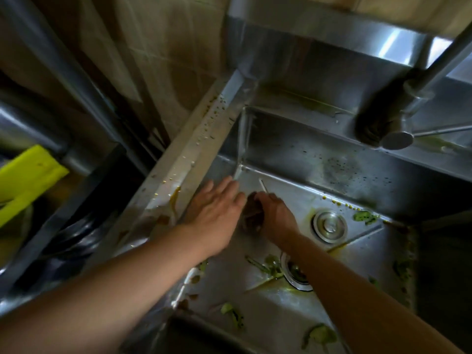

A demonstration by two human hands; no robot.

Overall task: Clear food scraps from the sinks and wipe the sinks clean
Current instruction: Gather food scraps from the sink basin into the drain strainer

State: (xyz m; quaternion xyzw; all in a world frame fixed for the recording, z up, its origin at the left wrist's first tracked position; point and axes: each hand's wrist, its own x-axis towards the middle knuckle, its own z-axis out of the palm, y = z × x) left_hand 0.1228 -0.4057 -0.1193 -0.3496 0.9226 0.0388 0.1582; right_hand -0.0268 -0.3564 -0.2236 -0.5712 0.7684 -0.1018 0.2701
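L hand (217, 210) flat, fingers straight | R hand (274, 215) grips thin stick (263, 185), maybe brown scraps (251, 217) | sink (332, 159) | no legible text

A steel sink (332, 164) holds the mess: green vegetable scraps (265, 264) lie on its floor by the near drain (297, 275), more green pieces (231, 312) sit nearer still, and one green bit (365, 217) lies to the right of the round metal plug (330, 226). A thin pale stick (263, 185) rests in the far left corner (what kind of stick is hard to tell). The left rim (204, 149) carries pale drops and a brown-yellow smear (174, 200).
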